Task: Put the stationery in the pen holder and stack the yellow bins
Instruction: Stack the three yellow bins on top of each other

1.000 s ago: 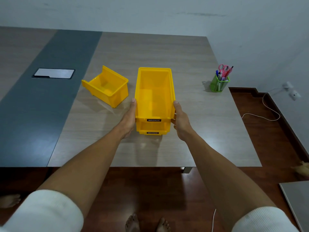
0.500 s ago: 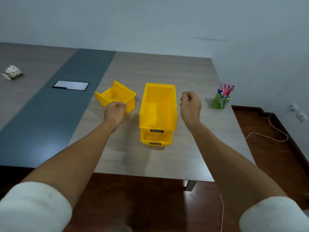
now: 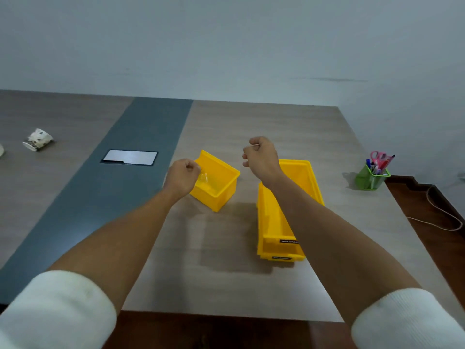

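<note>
Two yellow bins sit nested as one stack (image 3: 274, 220) on the wooden table (image 3: 226, 278), partly hidden by my right forearm. A third, smaller yellow bin (image 3: 221, 183) stands apart to the left, turned at an angle. My left hand (image 3: 182, 178) hovers at that bin's near left corner, fingers curled into a fist with nothing in it. My right hand (image 3: 261, 157) is raised above the table between the loose bin and the stack, also a closed fist. A green mesh pen holder (image 3: 371, 178) at the far right holds pink scissors and pens.
A dark grey strip (image 3: 105, 197) runs down the table with a flat silver-faced panel (image 3: 129, 157) on it. A crumpled paper cup (image 3: 37, 139) lies at the far left. The table's right edge drops to a wooden floor with a white cable (image 3: 442, 212).
Both hands let go of the stacked bins, closed into fists and rose. They shifted left toward the loose bin. The camera tilted up and turned left.
</note>
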Available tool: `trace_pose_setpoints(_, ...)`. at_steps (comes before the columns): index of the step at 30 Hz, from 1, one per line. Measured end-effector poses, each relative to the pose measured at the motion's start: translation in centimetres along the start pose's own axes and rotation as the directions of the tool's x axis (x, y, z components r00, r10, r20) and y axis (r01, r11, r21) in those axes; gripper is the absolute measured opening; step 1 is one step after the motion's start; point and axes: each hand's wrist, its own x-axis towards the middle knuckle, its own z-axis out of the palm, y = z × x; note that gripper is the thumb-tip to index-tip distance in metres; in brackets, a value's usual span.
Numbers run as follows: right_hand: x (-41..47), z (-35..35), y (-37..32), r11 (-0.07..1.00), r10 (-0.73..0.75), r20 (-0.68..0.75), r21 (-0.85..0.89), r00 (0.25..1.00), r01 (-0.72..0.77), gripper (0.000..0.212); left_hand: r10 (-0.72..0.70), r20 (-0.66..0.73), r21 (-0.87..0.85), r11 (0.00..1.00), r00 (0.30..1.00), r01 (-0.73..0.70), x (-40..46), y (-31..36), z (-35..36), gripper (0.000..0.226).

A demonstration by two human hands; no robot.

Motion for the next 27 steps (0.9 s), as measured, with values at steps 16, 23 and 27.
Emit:
trace_pose_setpoints(16, 2.1, 12.0, 11.9, 0.852, 0.41, 0.049, -0.376, 0.911, -0.364, 0.045, 0.043, 0.324, 0.36, 0.918, 0.945, -0.165, 9.3, -12.9, 1.4, 0.049)
trace_pose_setpoints(23, 2.4, 12.9, 12.1, 0.887, 0.459, 0.094, -0.114, 0.884, -0.448, 0.04, 0.201, 0.162, 0.502, 0.826, 0.966, -0.256, 9.2, -12.9, 0.9, 0.037)
trace_pose_setpoints(27, 4.3, 12.2, 12.1, 0.859, 0.401, 0.029, -0.361, 0.916, -0.364, 0.047, 0.149, 0.098, 0.527, 0.831, 0.984, -0.178, 9.6, -12.3, 0.3, 0.03)
